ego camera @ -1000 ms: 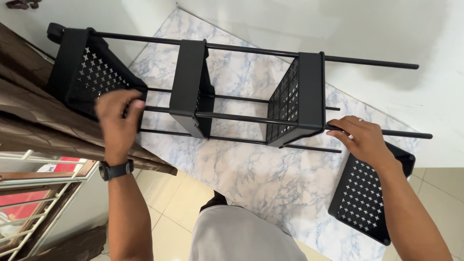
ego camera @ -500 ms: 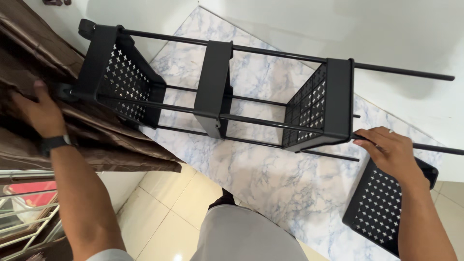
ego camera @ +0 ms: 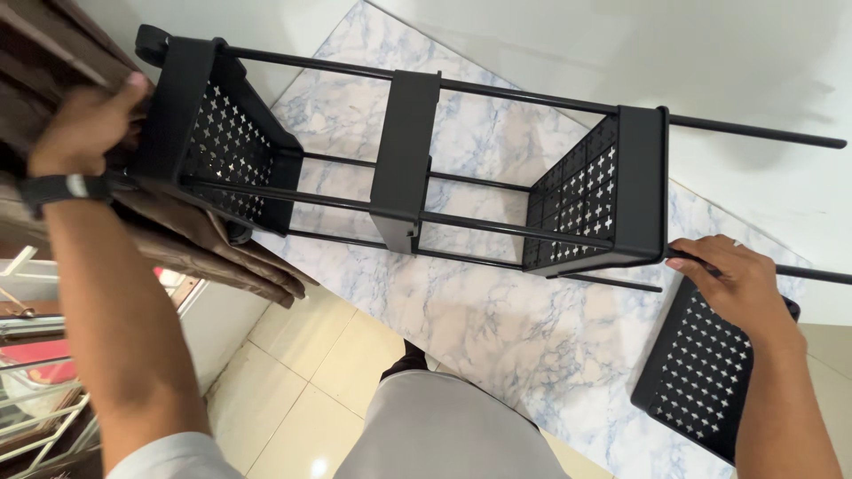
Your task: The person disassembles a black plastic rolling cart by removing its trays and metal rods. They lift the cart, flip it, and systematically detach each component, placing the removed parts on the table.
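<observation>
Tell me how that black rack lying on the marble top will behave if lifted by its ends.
The black rack probably lifts light, being thin rods and perforated trays. It may flex or rack, since both hands, left hand and right hand, steady it. Loose rod ends could slip.

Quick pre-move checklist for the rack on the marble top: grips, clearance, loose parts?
1. Left hand grip on the end basket of the black rack: ok, fingers on its outer side.
2. Right hand grip on a rod: ok, closed around it.
3. Middle basket seated on the rods: cannot tell.
4. Brown curtain clear of the rack: not ok, it touches the end basket.
5. Loose basket clear: not ok, it lies under the right hand.
</observation>
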